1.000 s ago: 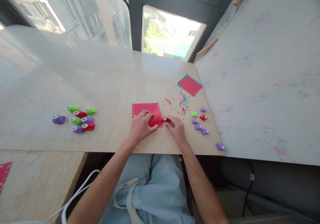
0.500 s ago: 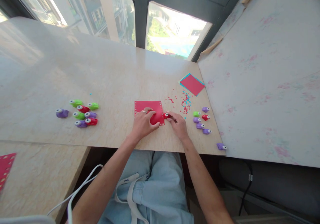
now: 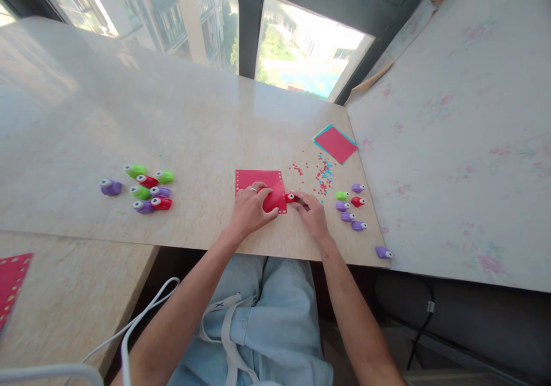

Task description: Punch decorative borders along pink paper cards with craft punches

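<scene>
single view, worn on head. looks forward and steeply down, from above the lap (image 3: pixel 284 331), across the tabletop (image 3: pixel 206 127) to the window (image 3: pixel 310 53) at top. fairly near: catches left hand (image 3: pixel 253 212) and right hand (image 3: pixel 311 215) about mid-frame, flowered panel (image 3: pixel 456 139) along right.

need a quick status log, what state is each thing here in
left hand: open, on the red sheet
right hand: gripping the red punch
red punch: at sheet's right edge, pressed or not unclear
red sheet: flat, holes along right edge
paper stack: red on top
confetti: loose, scattered
left punches: lying unheld
right punches: unheld
corner sheet: holed, partly out of frame
</scene>
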Demonstrator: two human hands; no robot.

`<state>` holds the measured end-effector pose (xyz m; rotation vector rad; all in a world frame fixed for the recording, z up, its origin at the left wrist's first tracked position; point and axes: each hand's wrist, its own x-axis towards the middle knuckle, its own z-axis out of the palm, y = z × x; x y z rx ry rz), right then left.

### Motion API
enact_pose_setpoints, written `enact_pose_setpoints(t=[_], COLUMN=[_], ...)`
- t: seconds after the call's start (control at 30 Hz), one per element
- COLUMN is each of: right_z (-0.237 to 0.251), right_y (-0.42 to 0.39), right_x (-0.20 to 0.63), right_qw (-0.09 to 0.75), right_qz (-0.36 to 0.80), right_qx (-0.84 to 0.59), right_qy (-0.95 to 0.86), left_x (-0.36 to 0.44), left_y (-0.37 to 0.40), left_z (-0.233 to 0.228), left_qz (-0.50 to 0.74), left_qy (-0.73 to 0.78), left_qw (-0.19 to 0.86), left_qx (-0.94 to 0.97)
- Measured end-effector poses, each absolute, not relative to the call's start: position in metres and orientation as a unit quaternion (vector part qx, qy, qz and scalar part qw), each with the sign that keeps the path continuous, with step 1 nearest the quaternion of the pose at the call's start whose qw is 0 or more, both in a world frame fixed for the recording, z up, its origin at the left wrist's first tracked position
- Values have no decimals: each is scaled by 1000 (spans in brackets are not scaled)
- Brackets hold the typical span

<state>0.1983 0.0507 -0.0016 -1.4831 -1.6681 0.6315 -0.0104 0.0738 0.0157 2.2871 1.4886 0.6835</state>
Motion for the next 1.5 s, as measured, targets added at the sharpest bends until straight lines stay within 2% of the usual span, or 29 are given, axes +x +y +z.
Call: enact_pose_setpoints(t=[0.53,1.5], right_z=[3,2], right_y=[46,48], right_x=[210,210], right_qw=[372,386], right_qz=[278,284], right_qx=[-576,-557], right_qy=[-673,-678], left_x=[-11,-10], left_y=[74,73], left_z=[11,14], left_qz=[245,240], left_qy=[521,520], left_qw=[172,165], left_qx=[799,803])
